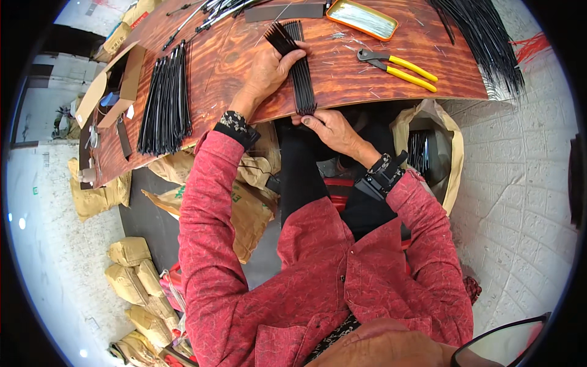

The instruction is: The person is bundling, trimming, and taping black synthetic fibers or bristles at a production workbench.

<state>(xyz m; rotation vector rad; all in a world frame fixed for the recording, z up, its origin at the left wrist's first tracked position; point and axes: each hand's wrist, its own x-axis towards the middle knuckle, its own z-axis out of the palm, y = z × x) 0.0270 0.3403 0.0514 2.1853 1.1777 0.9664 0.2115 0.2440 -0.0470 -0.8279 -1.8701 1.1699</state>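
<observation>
A flat row of thin black rods (pixel 302 85) lies side by side across the table's near edge. My left hand (pixel 267 72) is closed around its upper part, thumb on top, where the far ends fan out in two groups. Below, my right hand (pixel 335 131) pinches the near ends of the rods between thumb and fingers, just off the edge. To the right lie end-cutting pliers (pixel 400 68) with yellow handles. An orange-rimmed tray (pixel 364 21) of short silvery wire pieces sits behind them, with loose pieces scattered around.
On the left of the wooden table (pixel 214 79) are a bundle of black rods (pixel 165 101) and an open cardboard box (pixel 125 82). More black rods (pixel 477 37) hang over the right edge. A paper sack (pixel 455 137) stands below right; brown sacks (pixel 131 275) line the left floor.
</observation>
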